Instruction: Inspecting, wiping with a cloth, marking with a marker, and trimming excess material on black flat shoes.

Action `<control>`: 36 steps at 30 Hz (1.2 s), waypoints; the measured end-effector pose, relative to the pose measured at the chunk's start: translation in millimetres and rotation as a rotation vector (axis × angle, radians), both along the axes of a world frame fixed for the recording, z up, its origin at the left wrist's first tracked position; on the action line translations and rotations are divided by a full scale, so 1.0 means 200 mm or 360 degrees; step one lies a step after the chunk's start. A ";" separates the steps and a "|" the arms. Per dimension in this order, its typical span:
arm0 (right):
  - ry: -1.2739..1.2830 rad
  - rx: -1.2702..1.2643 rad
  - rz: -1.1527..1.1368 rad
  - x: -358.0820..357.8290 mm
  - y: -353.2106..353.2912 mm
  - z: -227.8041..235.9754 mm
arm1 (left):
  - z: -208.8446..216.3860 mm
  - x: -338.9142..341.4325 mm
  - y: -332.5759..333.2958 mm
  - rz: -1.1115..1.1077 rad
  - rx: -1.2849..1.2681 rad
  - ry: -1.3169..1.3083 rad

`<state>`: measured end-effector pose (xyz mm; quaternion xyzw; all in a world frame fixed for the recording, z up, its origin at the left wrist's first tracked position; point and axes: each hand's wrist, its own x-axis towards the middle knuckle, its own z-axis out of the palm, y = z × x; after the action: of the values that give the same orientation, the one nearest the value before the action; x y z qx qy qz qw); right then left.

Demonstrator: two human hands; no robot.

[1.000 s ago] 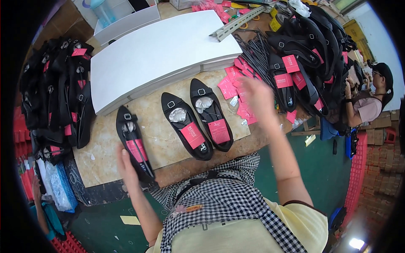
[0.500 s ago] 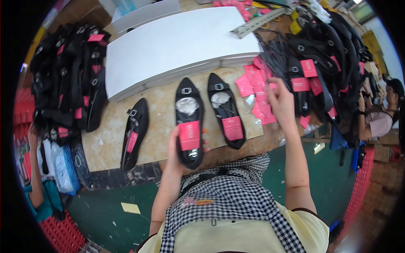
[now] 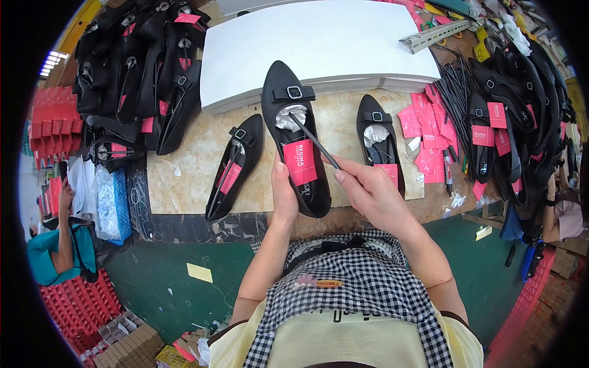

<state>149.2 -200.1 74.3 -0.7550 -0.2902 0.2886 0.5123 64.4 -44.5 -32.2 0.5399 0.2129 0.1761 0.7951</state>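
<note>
Left grip [image 3: 285, 197] holds shoe [image 3: 299, 136], right grip [image 3: 379, 195] rod [image 3: 317, 146] (tip apparently inside), near table edge [image 3: 184, 225].

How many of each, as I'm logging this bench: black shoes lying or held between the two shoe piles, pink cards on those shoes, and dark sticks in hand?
Black shoes: 3
Pink cards: 3
Dark stick in the right hand: 1
Total: 7

Black buckled shoe [image 3: 320, 178], dark stick [image 3: 315, 142] aslant
</note>
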 end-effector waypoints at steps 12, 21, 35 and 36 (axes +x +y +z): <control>-0.1045 -0.0200 -0.0252 -0.10 0.15 -0.25 | -0.09 -0.03 -0.14 0.0025 -0.0077 0.0038; -0.1522 -0.1508 -0.0999 0.75 -0.90 -0.44 | 0.26 -0.02 0.03 0.0224 0.1792 0.0251; -0.1181 0.0033 -0.1082 0.46 -0.59 -0.47 | 0.07 0.08 -0.27 -0.0924 -0.0909 0.0529; -0.1174 0.0043 -0.1084 0.46 -0.54 -0.52 | 0.06 0.07 -0.23 -0.0918 -0.0900 0.0535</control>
<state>242.0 -308.9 -29.3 -0.8519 -0.1928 -0.1848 0.4505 77.5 -90.3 -20.9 0.3595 0.2196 -0.2088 0.8826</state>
